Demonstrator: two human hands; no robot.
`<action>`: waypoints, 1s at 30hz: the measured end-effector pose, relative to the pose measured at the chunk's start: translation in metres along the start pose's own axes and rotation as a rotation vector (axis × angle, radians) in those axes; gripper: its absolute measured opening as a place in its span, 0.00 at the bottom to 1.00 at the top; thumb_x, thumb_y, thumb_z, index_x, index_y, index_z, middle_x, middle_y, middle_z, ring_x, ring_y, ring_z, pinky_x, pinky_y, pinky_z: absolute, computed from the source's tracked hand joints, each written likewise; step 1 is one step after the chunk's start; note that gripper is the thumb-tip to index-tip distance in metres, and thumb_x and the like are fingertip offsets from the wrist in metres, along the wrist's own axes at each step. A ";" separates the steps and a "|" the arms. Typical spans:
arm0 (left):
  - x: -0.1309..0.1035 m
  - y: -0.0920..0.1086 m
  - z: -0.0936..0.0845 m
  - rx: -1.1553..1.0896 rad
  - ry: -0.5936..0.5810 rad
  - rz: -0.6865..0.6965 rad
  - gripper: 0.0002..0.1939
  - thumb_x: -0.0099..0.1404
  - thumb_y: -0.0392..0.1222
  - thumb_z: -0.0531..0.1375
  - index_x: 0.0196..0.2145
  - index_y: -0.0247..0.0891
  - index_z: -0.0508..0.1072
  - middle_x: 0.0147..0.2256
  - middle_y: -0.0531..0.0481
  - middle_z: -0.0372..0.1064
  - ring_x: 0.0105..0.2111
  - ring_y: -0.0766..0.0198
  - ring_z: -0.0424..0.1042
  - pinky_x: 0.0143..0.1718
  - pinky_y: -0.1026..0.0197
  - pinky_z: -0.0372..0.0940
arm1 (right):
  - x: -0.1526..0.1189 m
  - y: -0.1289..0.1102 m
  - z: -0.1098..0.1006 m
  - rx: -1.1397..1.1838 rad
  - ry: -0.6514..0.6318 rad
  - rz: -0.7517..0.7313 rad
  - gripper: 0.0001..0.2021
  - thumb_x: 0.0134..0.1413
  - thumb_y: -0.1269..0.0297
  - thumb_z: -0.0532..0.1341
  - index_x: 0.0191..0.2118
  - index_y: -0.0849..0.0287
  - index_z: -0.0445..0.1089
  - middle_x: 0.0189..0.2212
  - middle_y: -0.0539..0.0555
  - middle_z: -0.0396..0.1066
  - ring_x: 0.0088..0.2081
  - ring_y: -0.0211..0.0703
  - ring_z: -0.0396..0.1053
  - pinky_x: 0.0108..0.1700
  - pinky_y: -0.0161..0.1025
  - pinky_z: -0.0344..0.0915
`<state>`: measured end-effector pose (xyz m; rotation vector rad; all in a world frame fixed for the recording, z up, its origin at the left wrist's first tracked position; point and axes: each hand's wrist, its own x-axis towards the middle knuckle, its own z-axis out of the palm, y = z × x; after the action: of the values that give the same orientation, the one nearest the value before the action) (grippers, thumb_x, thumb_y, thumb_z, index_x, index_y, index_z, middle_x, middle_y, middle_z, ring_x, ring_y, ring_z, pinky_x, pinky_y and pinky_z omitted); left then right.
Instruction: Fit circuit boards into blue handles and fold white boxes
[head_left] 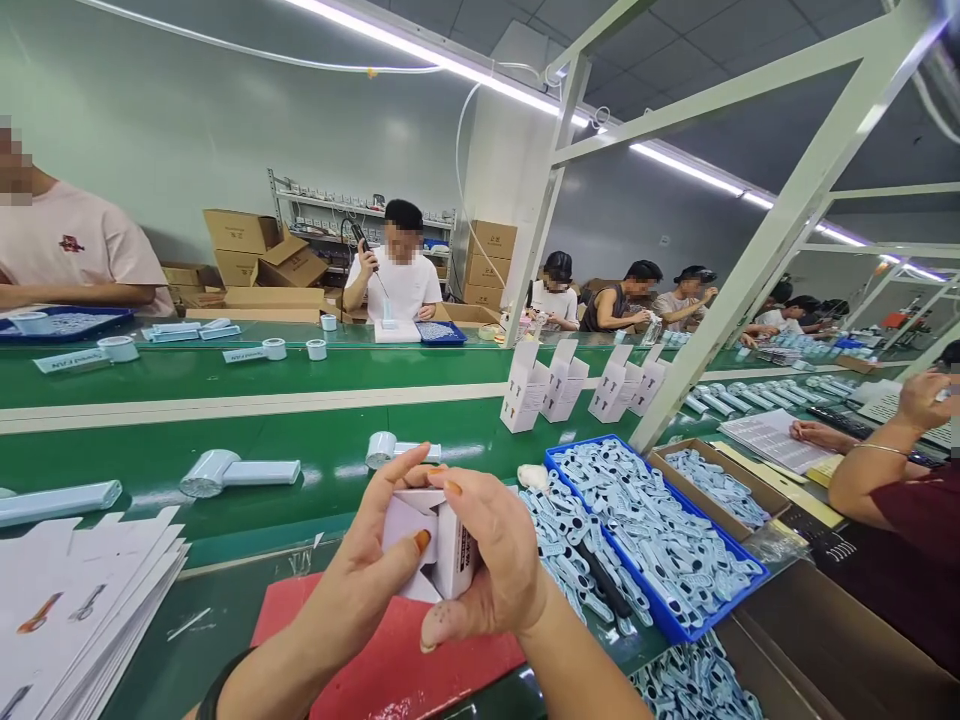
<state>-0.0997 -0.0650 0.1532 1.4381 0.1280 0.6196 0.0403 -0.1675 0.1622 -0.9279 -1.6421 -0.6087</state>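
Both hands are closed on a small white box (431, 545) held just above the red mat (390, 650): the left hand (360, 580) wraps its near side with the thumb pressed on an open flap, and the right hand (491, 565) cups the far side, fingers curled over the top. The flaps look only half folded, so a slip of the thumb could crease a flap the wrong way or let the carton spring open; the grip is tight enough that the thin card could also dent. Left of the mat lies a stack of flat cartons (82, 600) that overhangs the bench edge, and a knock from the left forearm could slide sheets off. Right of the mat a blue tray (675, 625) is heaped with pale blue parts (652, 520), some spilled beside it, and the right elbow could push more out. Beyond the mat, on the green belt (225, 440), lie pale fan-like devices (225, 470), and further off stand folded white boxes (525, 390). There is dark print on the held box's side, too small to read; the print on the flat cartons and on the labels lying on the far belt is likewise illegible. A co-worker's arm (862, 470) rests on papers to the right of the tray
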 end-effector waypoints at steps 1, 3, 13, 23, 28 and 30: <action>0.002 0.002 0.000 0.003 0.006 0.002 0.33 0.70 0.47 0.62 0.68 0.62 0.56 0.61 0.51 0.60 0.51 0.59 0.68 0.49 0.64 0.69 | -0.001 -0.001 0.001 -0.017 0.006 0.012 0.43 0.61 0.39 0.64 0.73 0.55 0.50 0.58 0.65 0.70 0.58 0.57 0.72 0.58 0.54 0.74; 0.008 0.006 0.001 0.000 0.000 -0.003 0.33 0.69 0.46 0.63 0.68 0.62 0.57 0.60 0.51 0.61 0.49 0.61 0.69 0.46 0.66 0.70 | -0.005 -0.004 0.003 -0.059 0.022 0.060 0.41 0.65 0.38 0.59 0.74 0.56 0.49 0.60 0.66 0.67 0.61 0.57 0.69 0.60 0.55 0.72; 0.013 -0.015 -0.003 0.083 -0.103 0.237 0.49 0.60 0.66 0.69 0.71 0.66 0.48 0.70 0.49 0.54 0.64 0.46 0.63 0.61 0.48 0.68 | -0.010 -0.014 0.004 -0.117 0.145 0.395 0.34 0.74 0.42 0.42 0.76 0.52 0.39 0.67 0.64 0.59 0.68 0.59 0.60 0.70 0.68 0.50; 0.092 -0.034 -0.030 -0.223 0.493 0.239 0.31 0.54 0.63 0.73 0.50 0.45 0.75 0.44 0.50 0.75 0.42 0.61 0.74 0.43 0.64 0.73 | -0.053 0.018 0.070 0.602 0.417 1.199 0.34 0.55 0.38 0.69 0.58 0.57 0.66 0.51 0.62 0.74 0.49 0.52 0.75 0.50 0.48 0.74; 0.119 -0.064 -0.027 0.029 0.227 0.053 0.33 0.61 0.70 0.63 0.52 0.40 0.73 0.51 0.39 0.74 0.52 0.47 0.74 0.49 0.48 0.74 | -0.025 0.088 0.065 0.593 0.507 1.109 0.33 0.52 0.44 0.68 0.58 0.57 0.62 0.57 0.60 0.72 0.60 0.52 0.71 0.63 0.50 0.69; 0.138 -0.066 -0.050 0.256 0.150 0.017 0.34 0.63 0.70 0.60 0.53 0.40 0.73 0.54 0.38 0.72 0.58 0.44 0.69 0.58 0.42 0.69 | -0.008 0.127 0.043 0.351 0.473 1.101 0.33 0.53 0.46 0.65 0.59 0.58 0.60 0.57 0.61 0.71 0.59 0.50 0.71 0.63 0.49 0.69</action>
<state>0.0145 0.0434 0.1210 1.6394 0.3237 0.7453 0.1216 -0.0649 0.1337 -1.1348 -0.6047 0.2177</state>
